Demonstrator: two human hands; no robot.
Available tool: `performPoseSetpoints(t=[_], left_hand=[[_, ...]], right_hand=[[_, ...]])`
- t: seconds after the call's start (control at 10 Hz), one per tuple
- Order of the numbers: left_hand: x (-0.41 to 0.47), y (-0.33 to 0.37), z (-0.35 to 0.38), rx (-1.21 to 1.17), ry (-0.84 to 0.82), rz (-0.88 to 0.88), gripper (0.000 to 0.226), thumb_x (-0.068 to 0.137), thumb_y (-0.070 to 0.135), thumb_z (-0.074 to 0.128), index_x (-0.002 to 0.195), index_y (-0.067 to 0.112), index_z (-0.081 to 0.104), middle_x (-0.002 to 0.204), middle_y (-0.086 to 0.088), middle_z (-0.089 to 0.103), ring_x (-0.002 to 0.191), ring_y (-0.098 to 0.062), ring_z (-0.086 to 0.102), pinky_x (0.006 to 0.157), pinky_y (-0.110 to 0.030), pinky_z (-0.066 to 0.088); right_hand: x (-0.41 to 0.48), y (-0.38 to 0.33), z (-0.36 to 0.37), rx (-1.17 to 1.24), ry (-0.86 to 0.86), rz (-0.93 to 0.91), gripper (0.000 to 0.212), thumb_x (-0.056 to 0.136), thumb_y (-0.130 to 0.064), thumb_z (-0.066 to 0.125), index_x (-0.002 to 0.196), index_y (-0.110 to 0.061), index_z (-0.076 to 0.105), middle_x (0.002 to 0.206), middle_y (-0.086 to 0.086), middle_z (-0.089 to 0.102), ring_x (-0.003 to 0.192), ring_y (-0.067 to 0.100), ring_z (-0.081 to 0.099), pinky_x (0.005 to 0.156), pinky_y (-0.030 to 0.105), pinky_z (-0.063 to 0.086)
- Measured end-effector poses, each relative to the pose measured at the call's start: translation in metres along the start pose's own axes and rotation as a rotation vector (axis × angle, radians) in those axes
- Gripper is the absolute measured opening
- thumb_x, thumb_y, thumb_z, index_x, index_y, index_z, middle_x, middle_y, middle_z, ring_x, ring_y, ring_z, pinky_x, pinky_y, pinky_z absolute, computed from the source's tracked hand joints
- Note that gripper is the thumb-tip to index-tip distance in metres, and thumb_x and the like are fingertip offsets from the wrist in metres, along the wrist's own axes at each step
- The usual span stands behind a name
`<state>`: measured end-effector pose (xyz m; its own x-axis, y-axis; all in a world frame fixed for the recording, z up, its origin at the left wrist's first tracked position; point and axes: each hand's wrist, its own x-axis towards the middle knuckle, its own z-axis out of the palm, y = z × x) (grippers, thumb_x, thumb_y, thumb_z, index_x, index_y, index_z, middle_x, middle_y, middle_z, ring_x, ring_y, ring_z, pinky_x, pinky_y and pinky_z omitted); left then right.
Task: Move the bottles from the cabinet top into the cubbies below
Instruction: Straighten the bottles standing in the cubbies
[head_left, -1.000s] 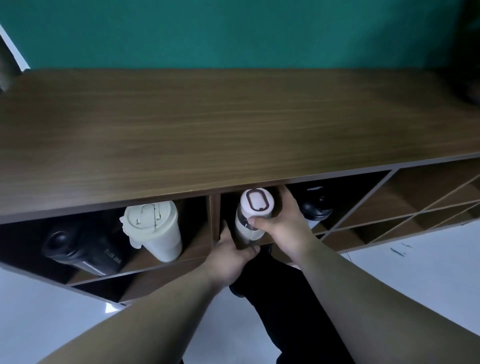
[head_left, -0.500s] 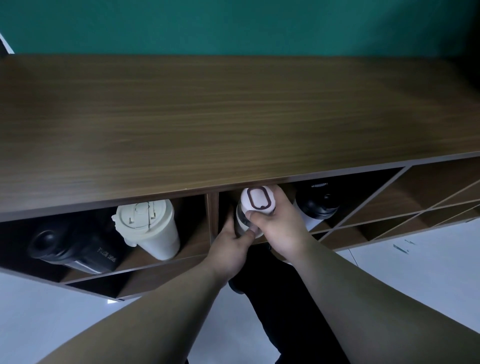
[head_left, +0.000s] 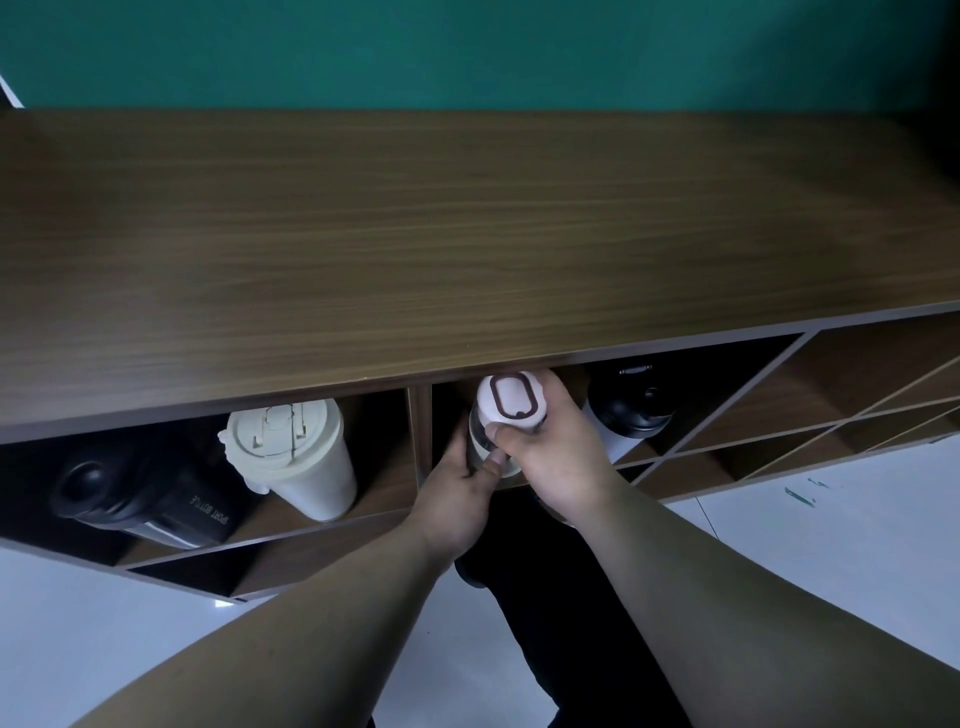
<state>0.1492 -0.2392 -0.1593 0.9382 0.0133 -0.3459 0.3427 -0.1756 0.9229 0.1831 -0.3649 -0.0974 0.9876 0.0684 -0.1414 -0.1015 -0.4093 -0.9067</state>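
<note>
A clear bottle with a white lid and brown loop (head_left: 511, 402) stands upright at the mouth of the middle cubby, just under the cabinet top (head_left: 467, 234). My right hand (head_left: 556, 457) grips its lid and right side. Against the bottle's lower left side my left hand (head_left: 457, 499) wraps the body. A black and white bottle (head_left: 631, 410) stands to its right in the same cubby. The left cubby holds a cream tumbler (head_left: 298, 457) and a black sport bottle (head_left: 140, 493) lying on its side. No bottle shows on the cabinet top.
A vertical divider (head_left: 420, 431) separates the left and middle cubbies. Diagonal shelves form cubbies (head_left: 831, 395) at the right with nothing visible in them. White floor (head_left: 831, 545) lies below, and a teal wall (head_left: 467, 52) stands behind the cabinet.
Both hands have pushed the white-lidded bottle a little deeper under the cabinet top. The left hand rose from the shelf edge onto the bottle's body.
</note>
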Motion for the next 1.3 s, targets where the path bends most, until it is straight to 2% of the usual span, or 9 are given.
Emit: performPoseSetpoints(t=[0.2, 0.3, 0.4, 0.5, 0.6, 0.7, 0.9, 1.1, 1.3], left_hand=[[-0.014, -0.008, -0.014, 0.057, -0.148, -0.173, 0.072, 0.079, 0.059, 0.072, 0.144, 0.035, 0.051, 0.130, 0.012, 0.071, 0.122, -0.014, 0.066, 0.108, -0.040, 0.052], [-0.036, -0.018, -0.041, 0.367, -0.363, -0.281, 0.077, 0.069, 0.065, 0.067, 0.136, 0.027, 0.062, 0.132, 0.006, 0.069, 0.123, -0.019, 0.065, 0.106, -0.036, 0.053], [-0.064, -0.023, -0.079, 0.591, -0.428, -0.290, 0.049, 0.085, 0.052, 0.065, 0.129, 0.032, 0.071, 0.127, 0.018, 0.068, 0.120, -0.005, 0.060, 0.110, -0.028, 0.045], [-0.081, -0.029, -0.119, 0.600, -0.231, -0.342, 0.052, 0.084, 0.045, 0.068, 0.133, 0.028, 0.068, 0.132, 0.006, 0.070, 0.124, -0.018, 0.063, 0.112, -0.037, 0.047], [-0.088, -0.039, -0.146, 0.524, -0.056, -0.389, 0.055, 0.096, 0.029, 0.070, 0.147, 0.014, 0.055, 0.149, -0.007, 0.058, 0.138, -0.026, 0.054, 0.116, -0.033, 0.042], [-0.091, -0.042, -0.157, 0.395, 0.035, -0.375, 0.070, 0.095, 0.027, 0.073, 0.155, 0.016, 0.041, 0.156, -0.004, 0.049, 0.141, -0.022, 0.051, 0.105, -0.021, 0.042], [-0.076, -0.034, -0.168, 0.289, 0.246, -0.265, 0.125, 0.052, 0.066, 0.067, 0.159, 0.024, 0.019, 0.158, -0.011, 0.042, 0.137, -0.031, 0.050, 0.109, -0.042, 0.047], [-0.061, -0.036, -0.168, 0.154, 0.221, -0.258, 0.120, 0.052, 0.062, 0.078, 0.156, 0.030, 0.026, 0.152, 0.000, 0.052, 0.134, -0.024, 0.055, 0.111, -0.045, 0.049], [-0.053, -0.038, -0.170, 0.122, 0.207, -0.242, 0.086, 0.079, 0.032, 0.083, 0.151, 0.021, 0.036, 0.141, 0.003, 0.062, 0.123, -0.019, 0.061, 0.107, -0.037, 0.049]], right_hand=[[-0.019, -0.019, -0.004, -0.270, 0.090, 0.012, 0.067, 0.067, -0.037, 0.077, 0.129, -0.030, 0.051, 0.129, -0.007, 0.052, 0.122, 0.011, 0.052, 0.099, 0.030, 0.045], [-0.056, -0.042, -0.012, -0.395, 0.178, -0.019, 0.034, 0.081, -0.031, 0.063, 0.115, -0.030, 0.060, 0.108, -0.014, 0.058, 0.104, 0.012, 0.058, 0.083, 0.029, 0.044], [-0.095, -0.061, 0.006, -0.424, -0.080, -0.043, 0.005, 0.083, -0.032, 0.062, 0.087, -0.032, 0.064, 0.074, -0.013, 0.067, 0.070, 0.005, 0.062, 0.067, 0.033, 0.051], [-0.107, -0.059, 0.044, -0.331, -0.298, -0.037, 0.010, 0.083, -0.028, 0.068, 0.089, -0.035, 0.068, 0.077, -0.018, 0.072, 0.068, 0.004, 0.064, 0.073, 0.034, 0.055], [-0.098, -0.058, 0.078, -0.271, -0.355, 0.000, 0.053, 0.083, -0.032, 0.070, 0.134, -0.035, 0.055, 0.125, -0.018, 0.065, 0.110, 0.001, 0.061, 0.100, 0.032, 0.049], [-0.089, -0.067, 0.102, -0.249, -0.345, -0.027, 0.092, 0.080, -0.038, 0.073, 0.156, -0.029, 0.024, 0.159, -0.007, 0.036, 0.143, 0.011, 0.039, 0.116, 0.030, 0.032], [-0.065, -0.079, 0.132, -0.208, -0.202, -0.087, 0.106, 0.071, -0.035, 0.081, 0.157, -0.028, 0.018, 0.160, -0.006, 0.029, 0.147, 0.015, 0.031, 0.109, 0.024, 0.026], [-0.051, -0.077, 0.150, -0.168, -0.077, -0.034, 0.088, 0.062, -0.036, 0.084, 0.136, -0.025, 0.038, 0.145, -0.003, 0.043, 0.132, 0.021, 0.048, 0.101, 0.037, 0.044], [-0.041, -0.073, 0.156, -0.133, -0.091, -0.027, 0.081, 0.060, -0.039, 0.085, 0.129, -0.028, 0.045, 0.132, -0.007, 0.052, 0.121, 0.016, 0.056, 0.097, 0.035, 0.047]])
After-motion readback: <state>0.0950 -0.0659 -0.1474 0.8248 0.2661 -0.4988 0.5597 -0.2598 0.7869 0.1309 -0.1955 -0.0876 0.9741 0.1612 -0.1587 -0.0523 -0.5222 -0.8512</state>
